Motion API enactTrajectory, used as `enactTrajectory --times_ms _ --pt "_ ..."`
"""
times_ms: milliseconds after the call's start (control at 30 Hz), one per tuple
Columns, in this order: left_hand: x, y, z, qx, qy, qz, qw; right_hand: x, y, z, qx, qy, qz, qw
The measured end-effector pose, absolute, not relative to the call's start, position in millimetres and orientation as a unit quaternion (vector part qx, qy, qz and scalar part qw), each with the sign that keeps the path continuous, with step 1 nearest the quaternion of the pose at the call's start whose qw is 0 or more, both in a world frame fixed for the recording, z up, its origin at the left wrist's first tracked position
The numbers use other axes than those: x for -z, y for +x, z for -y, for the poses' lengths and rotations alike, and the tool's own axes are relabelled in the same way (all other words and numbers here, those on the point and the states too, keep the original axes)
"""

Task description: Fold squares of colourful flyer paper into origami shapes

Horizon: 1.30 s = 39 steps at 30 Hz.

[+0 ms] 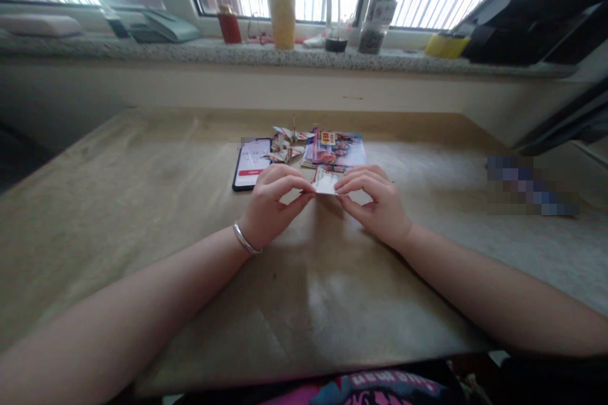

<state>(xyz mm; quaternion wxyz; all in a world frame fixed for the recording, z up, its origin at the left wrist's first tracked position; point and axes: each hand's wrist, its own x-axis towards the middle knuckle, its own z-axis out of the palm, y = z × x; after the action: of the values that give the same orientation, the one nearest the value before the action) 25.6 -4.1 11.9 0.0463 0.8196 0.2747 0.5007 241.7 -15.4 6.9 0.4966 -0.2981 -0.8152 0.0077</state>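
Observation:
A small folded piece of paper (pixel 326 181), whitish with some red print, is held between my two hands above the table. My left hand (pixel 280 197), with a silver bangle at the wrist, pinches its left edge between thumb and fingers. At the opposite edge, my right hand (pixel 373 202) pinches it the same way. Just beyond the hands lie folded paper cranes (pixel 285 153) made of printed paper. Beside them on the right is a stack of colourful printed sheets (pixel 339 149). A phone (pixel 247 164) with a lit screen lies by my left hand.
The table (pixel 213 316) has a glossy, tan cover. On the stone windowsill (pixel 180 50) behind it stand a red bottle (pixel 230 24), a tall yellow cylinder (pixel 282 0), a clear container (pixel 377 19) and a black bag (pixel 536 12). A blurred-out item (pixel 532 185) lies at the right.

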Motion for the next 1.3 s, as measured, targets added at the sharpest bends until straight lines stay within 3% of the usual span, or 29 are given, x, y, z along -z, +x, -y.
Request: enactTrajectory --times_ms 400,1300 --pt "-12 28 6 -0.441 0.857 -0.262 -0.058 -14 234 24 0.024 -0.299 0.834 0.464" --pt "-9 30 3 -0.474 0.835 -0.279 0.004 -11 232 24 -0.07 -0.33 0.804 0.49"
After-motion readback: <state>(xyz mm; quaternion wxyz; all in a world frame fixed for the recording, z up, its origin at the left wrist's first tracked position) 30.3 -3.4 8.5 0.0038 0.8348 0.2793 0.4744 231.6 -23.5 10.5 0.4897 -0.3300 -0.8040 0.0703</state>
